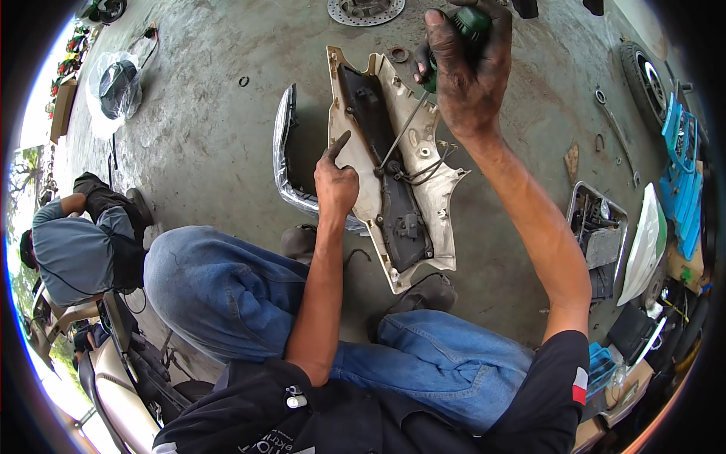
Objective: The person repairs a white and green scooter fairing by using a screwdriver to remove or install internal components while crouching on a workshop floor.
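A cream-coloured vehicle body panel lies on the floor before me, its inner side up. A long dark plastic piece runs along its middle, with thin black cables beside it. My right hand, dark with grease, is closed around the green handle of a screwdriver. The screwdriver's shaft slants down to the dark piece, where its tip meets the middle. At the panel's left edge, my left hand grips the rim, index finger stretched along it and the other fingers curled and partly hidden.
Left of the panel lies a curved plastic-wrapped part. A brake disc sits at the far edge. To the right are a long wrench, a metal tool tray and a wheel. Another person crouches at left.
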`<action>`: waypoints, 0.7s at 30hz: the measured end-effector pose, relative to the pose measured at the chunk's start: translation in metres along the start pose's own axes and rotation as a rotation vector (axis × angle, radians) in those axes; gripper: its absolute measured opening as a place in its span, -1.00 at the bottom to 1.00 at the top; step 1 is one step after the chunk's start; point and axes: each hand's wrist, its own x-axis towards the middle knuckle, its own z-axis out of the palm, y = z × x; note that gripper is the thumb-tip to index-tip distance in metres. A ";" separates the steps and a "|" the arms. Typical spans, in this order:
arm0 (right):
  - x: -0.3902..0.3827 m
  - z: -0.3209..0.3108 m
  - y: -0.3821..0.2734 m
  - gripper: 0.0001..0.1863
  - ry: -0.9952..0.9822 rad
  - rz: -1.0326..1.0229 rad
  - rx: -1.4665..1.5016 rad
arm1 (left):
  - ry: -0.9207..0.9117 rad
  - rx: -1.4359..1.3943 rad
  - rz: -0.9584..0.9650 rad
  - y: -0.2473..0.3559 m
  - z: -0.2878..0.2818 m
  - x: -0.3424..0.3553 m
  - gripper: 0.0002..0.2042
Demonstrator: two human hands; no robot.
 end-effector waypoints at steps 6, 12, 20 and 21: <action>0.000 0.003 0.000 -0.74 -0.002 0.063 0.085 | -0.004 0.009 0.003 0.002 -0.003 0.000 -0.28; 0.000 0.002 0.000 -0.73 -0.008 0.018 -0.005 | -0.046 0.062 -0.059 0.003 -0.004 0.000 -0.28; -0.005 0.024 -0.024 -0.71 0.006 0.110 -0.239 | 0.002 0.025 0.012 0.000 -0.001 0.001 -0.28; -0.004 0.046 -0.021 -0.71 0.145 -0.092 -0.349 | 0.003 0.028 0.013 0.000 -0.001 0.001 -0.28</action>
